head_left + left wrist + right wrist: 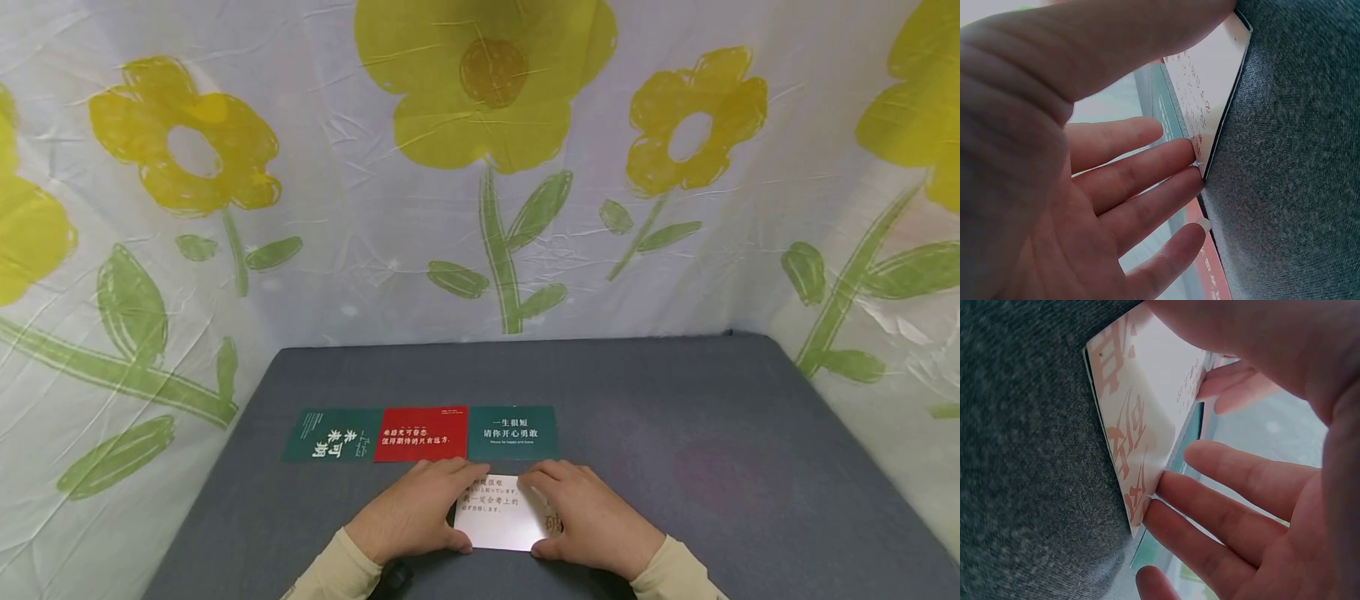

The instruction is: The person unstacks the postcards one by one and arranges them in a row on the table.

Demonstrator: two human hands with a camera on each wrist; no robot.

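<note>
A white card (498, 527) with lines of brown lettering lies flat on or just over the grey cloth, in front of a row of cards. My left hand (411, 510) holds its left end, thumb at the near edge and fingertips at the far edge. At the right end my right hand (600, 517) grips it likewise, partly hiding large characters. Both wrist views show the white card (1213, 69) spanned between thumb and fingertips, with a thin dark line along its edge. Whether it is one card or a thin stack, I cannot tell.
Behind the hands a green card (333, 435), a red card (421, 435) and a teal card (513, 433) lie side by side, edges meeting or nearly so. Grey cloth (712, 417) covers the table. A white curtain (337, 275) with yellow flowers surrounds it.
</note>
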